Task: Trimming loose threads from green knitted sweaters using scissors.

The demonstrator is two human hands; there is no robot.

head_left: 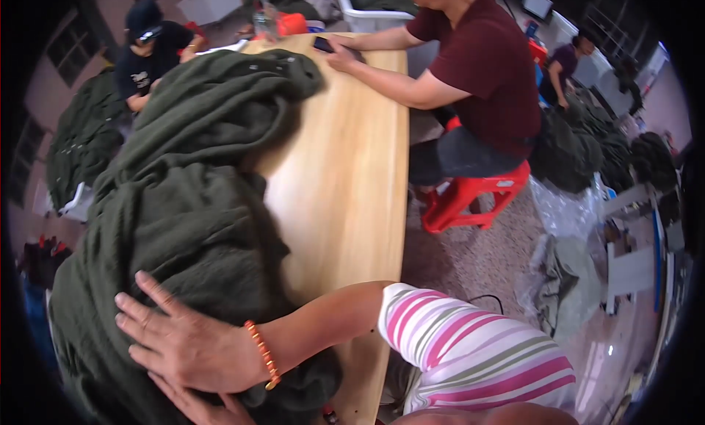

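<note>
A heap of dark green, thick woolly cloth (198,227) spreads along the left side of a light wooden table (334,197). Small shiny round spots, perhaps buttons, show at its far end. My right hand (197,350) lies flat on the near part of the cloth, fingers stretched and spread. An orange beaded bracelet (262,354) circles its wrist. Just below it, my left hand (194,408) also rests on the cloth with fingers extended. The lower edge of the picture and my right hand hide much of it.
Beyond the table's right edge, a person in a maroon shirt (488,65) sits on a red stool (477,193), holding a phone (323,45). Another person (150,61) is at the far left. Green cloth piles (84,142) and a white bin (367,19) stand around.
</note>
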